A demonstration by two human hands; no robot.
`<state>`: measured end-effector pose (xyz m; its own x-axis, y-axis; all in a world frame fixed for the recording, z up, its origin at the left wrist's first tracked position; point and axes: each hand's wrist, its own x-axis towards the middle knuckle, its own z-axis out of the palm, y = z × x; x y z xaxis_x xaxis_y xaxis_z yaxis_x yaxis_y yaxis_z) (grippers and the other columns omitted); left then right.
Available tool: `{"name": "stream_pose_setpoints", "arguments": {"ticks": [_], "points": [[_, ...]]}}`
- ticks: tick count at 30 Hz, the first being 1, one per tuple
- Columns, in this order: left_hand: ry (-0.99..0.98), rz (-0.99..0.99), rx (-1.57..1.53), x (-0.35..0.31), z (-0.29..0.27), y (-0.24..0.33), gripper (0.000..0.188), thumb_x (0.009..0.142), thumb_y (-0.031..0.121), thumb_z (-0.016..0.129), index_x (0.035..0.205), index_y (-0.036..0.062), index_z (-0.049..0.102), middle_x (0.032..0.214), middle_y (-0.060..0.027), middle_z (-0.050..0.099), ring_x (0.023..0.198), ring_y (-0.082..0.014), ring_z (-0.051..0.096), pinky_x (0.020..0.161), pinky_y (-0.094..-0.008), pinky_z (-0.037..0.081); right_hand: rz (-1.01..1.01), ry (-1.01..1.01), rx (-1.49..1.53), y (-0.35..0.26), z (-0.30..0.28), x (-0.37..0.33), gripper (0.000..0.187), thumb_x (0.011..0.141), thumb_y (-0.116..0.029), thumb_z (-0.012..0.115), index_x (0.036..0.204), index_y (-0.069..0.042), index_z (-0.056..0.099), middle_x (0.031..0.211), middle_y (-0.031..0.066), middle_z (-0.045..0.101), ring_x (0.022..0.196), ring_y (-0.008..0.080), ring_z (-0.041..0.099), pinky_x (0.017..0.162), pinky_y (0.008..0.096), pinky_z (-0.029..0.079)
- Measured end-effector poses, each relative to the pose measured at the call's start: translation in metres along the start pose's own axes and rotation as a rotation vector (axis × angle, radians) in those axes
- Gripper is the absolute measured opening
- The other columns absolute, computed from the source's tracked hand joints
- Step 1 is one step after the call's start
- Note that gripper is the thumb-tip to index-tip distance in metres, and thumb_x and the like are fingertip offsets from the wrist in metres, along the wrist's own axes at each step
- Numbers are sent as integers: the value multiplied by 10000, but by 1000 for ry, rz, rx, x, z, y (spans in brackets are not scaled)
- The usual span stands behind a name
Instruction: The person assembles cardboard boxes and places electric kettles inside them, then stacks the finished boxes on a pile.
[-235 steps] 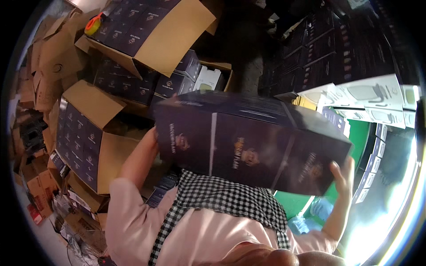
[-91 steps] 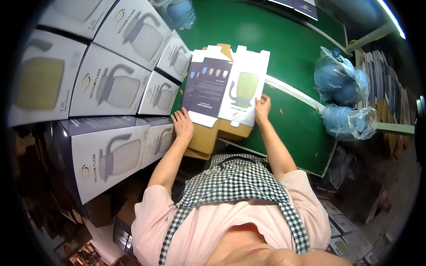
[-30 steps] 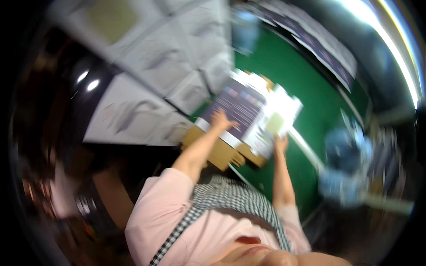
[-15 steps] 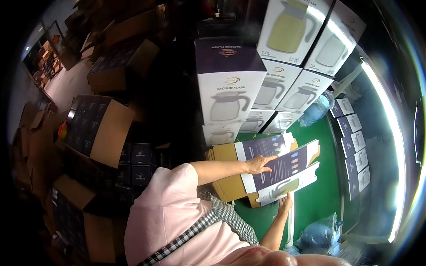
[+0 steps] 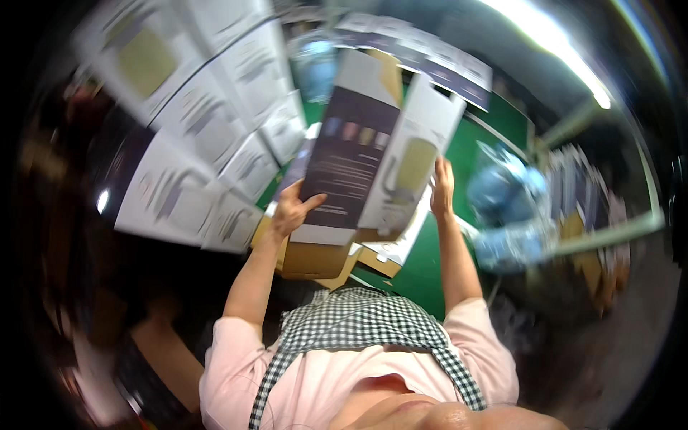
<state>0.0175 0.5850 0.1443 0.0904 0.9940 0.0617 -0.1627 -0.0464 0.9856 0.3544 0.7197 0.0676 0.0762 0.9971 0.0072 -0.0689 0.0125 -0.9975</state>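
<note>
A printed cardboard carton, purple and white with a flask picture on its white panel, stands tilted up between my hands. Its two visible panels meet at an angle, and its brown inside shows at the lower end. My left hand holds the purple panel's left edge, with the thumb on the printed face and some fingers hidden behind. Against the white panel's right edge my right hand grips the carton, its fingers pointing up. Below it, more flat brown and white cartons lie on the green table.
Assembled flask boxes are stacked high at the left. Blue items in clear plastic bags lie at the right, and another blue bagged item stands at the back. A row of small boxes lines the far edge under a bright tube light.
My view has turned to the right. The carton, which lay flat on the stack, is now raised and partly unfolded, with my hands at its two sides.
</note>
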Motion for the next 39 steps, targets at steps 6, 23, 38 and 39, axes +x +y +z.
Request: {"name": "stream_pose_setpoints", "arguments": {"ticks": [6, 23, 38, 39], "points": [[-139, 325, 351, 17, 84, -51, 311, 834, 0, 726, 1126, -36, 627, 1000, -81, 716, 885, -105, 634, 765, -274, 527, -248, 294, 91, -211, -81, 10, 861, 842, -740, 514, 1398, -89, 420, 1269, 77, 535, 1195, 210, 469, 1014, 436, 328], [-675, -80, -590, 68, 221, 143, 391, 1038, 157, 308, 1404, 67, 417, 1315, -165, 549, 1194, -258, 559, 1005, -307, 436, -554, -175, -8, -278, -161, -164, 568, 885, -205, 553, 1375, 61, 446, 1289, 258, 566, 1209, 324, 564, 1086, 349, 376], [-43, 430, 174, 129, 205, -3, 415, 1071, 362, 308, 1154, 28, 539, 1125, -105, 541, 1093, -223, 507, 1033, -318, 341, -438, -350, -661, -80, -75, -77, 1071, 689, -813, 600, 1455, -97, 382, 1488, 278, 308, 1449, 425, 169, 1140, 626, 49], [-14, 252, 9, 130, 198, 0, 449, 1070, 392, 293, 1148, 31, 549, 1141, -98, 543, 1108, -218, 507, 1040, -319, 337, -501, -418, -692, -87, -75, -72, 1009, 718, -815, 551, 1477, -173, 373, 1524, 259, 271, 1460, 415, 148, 1149, 624, -18]]}}
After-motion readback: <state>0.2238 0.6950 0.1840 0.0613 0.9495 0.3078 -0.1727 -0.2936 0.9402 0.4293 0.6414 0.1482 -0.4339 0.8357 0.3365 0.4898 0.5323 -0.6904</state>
